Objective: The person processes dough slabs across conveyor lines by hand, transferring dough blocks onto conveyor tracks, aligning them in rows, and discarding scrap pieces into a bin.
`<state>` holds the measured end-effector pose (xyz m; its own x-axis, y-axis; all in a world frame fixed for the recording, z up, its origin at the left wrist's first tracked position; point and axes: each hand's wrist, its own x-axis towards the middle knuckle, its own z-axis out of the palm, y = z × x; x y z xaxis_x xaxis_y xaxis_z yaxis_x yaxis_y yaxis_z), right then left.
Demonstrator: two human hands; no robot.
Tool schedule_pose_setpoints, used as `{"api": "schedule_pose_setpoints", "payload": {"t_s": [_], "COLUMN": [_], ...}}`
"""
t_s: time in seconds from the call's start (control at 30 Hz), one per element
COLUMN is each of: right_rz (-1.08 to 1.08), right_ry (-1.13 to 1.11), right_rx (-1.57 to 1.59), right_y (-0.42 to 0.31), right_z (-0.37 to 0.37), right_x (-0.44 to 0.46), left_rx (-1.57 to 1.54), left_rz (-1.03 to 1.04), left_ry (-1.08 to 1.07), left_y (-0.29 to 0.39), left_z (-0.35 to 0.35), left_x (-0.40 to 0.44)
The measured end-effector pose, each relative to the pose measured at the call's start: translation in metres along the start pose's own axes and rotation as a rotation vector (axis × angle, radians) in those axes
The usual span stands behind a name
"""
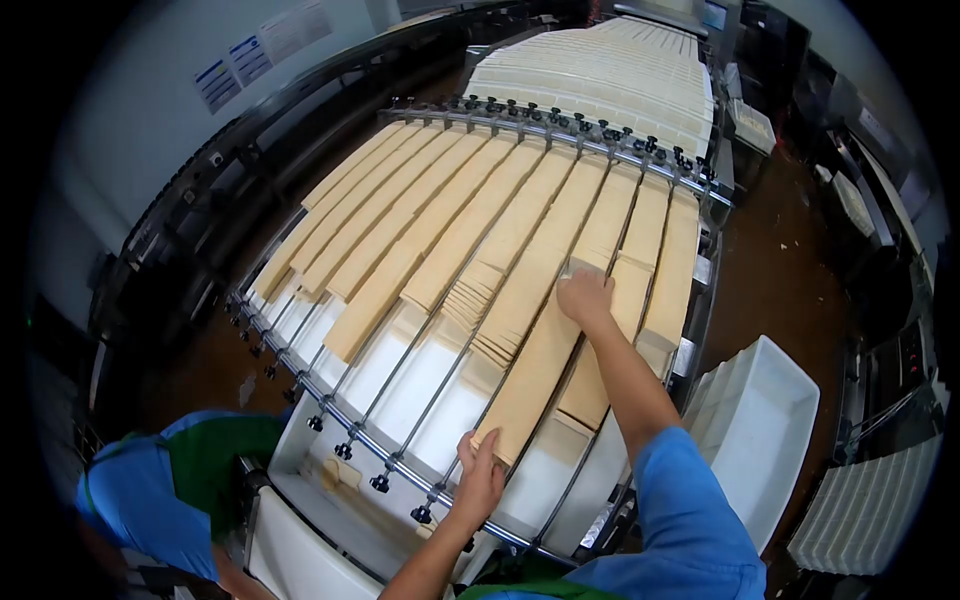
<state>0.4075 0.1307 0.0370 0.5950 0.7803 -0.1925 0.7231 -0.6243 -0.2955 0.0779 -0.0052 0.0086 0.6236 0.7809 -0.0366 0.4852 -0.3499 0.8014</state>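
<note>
Long rows of thin beige sheets, like dough wrappers packed on edge, lie in lanes between metal rods on a white conveyor. My left hand (480, 482) is closed around the near end of one row of sheets (530, 385). At the far end of that same section, my right hand (587, 297) has its fingers bent against the sheets; its fingertips are partly hidden. The section spans between my two hands. To its left, a neighbouring row (500, 335) has leaning, fanned sheets at its near end. Shorter pieces (585, 390) lie on its right.
A metal rail (400, 465) with black knobs crosses the near end of the conveyor (415, 380). A white bin (775, 430) stands at right, beside stacked white trays (865, 500). Another person in blue and green (165, 480) is at lower left. More sheets (600, 80) lie farther back.
</note>
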Motion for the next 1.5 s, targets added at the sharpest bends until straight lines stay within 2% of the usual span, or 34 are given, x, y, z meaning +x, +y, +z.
{"api": "schedule_pose_setpoints", "payload": {"t_s": [0.03,0.1,0.17,0.23,0.3,0.37,0.57,0.63,0.73,0.77,0.87,0.9,0.93,0.97,1.03,1.1,1.17,1.2,1.23,1.27,1.4,1.47,1.5], "right_rz": [0.011,-0.061,-0.016,0.086,0.161,0.249,0.186,0.18,0.092,0.089,0.059,0.135,0.213,0.214,0.312,0.311,0.316,0.296,0.277,0.282,0.282,0.238,0.242], "right_ry": [-0.004,0.181,0.182,0.512,0.52,0.247,0.268,0.271,0.125,0.128,0.187,0.368,0.546,0.545,0.328,0.305,0.286,0.232,0.179,0.18,0.253,0.426,0.423], "right_rx": [0.015,-0.036,-0.012,-0.021,-0.112,-0.169,-0.035,-0.023,-0.134,-0.139,-0.109,-0.072,-0.033,-0.036,-0.036,-0.019,0.003,0.114,0.226,0.226,0.129,-0.068,-0.065], "right_y": [0.004,0.007,0.016,0.03,0.054,0.07,0.08,0.076,0.081,0.083,0.089,0.092,0.098,0.096,0.096,0.089,0.09,0.093,0.095,0.097,0.094,0.093,0.095], "right_z": [0.005,0.008,0.006,0.006,0.004,-0.003,0.002,-0.006,-0.005,-0.006,-0.002,0.006,0.015,0.012,0.004,-0.002,-0.008,-0.012,-0.014,-0.012,-0.004,0.001,-0.002], "right_x": [0.003,0.0,0.001,0.01,0.025,0.029,0.028,0.024,0.019,0.017,0.016,0.018,0.02,0.015,0.007,0.003,0.01,0.018,0.021,0.018,0.007,0.001,0.003], "left_rx": [0.013,0.037,0.029,0.037,0.038,0.052,0.058,-0.034,-0.113,-0.185,-0.147,-0.146,-0.374,-0.377,-0.559,-0.481,0.027,0.024,-0.234,-0.49,-0.508,-0.382,-0.378], "left_rz": [0.012,0.027,0.136,0.106,0.076,0.02,0.046,0.046,-0.008,-0.047,-0.082,-0.124,-0.174,-0.175,-0.241,-0.212,-0.103,-0.102,-0.16,-0.218,-0.249,-0.206,-0.207], "left_ry": [0.028,0.036,0.04,0.023,0.012,0.063,0.15,0.296,0.386,0.427,0.501,0.527,0.558,0.557,0.523,0.534,0.608,0.602,0.576,0.543,0.51,0.491,0.487], "left_y": [-0.003,0.001,0.005,0.021,0.032,0.034,0.024,0.013,0.001,-0.001,-0.018,-0.026,-0.037,-0.036,-0.028,-0.036,-0.035,-0.041,-0.051,-0.049,-0.036,-0.035,-0.033], "left_z": [0.006,0.012,0.013,0.007,0.004,0.001,-0.02,-0.033,-0.048,-0.05,-0.057,-0.059,-0.057,-0.06,-0.065,-0.061,-0.06,-0.054,-0.045,-0.043,-0.04,-0.042,-0.043], "left_x": [0.004,0.015,0.034,0.05,0.05,0.041,-0.011,-0.04,-0.071,-0.08,-0.105,-0.117,-0.127,-0.133,-0.146,-0.152,-0.156,-0.156,-0.158,-0.154,-0.142,-0.141,-0.139]}}
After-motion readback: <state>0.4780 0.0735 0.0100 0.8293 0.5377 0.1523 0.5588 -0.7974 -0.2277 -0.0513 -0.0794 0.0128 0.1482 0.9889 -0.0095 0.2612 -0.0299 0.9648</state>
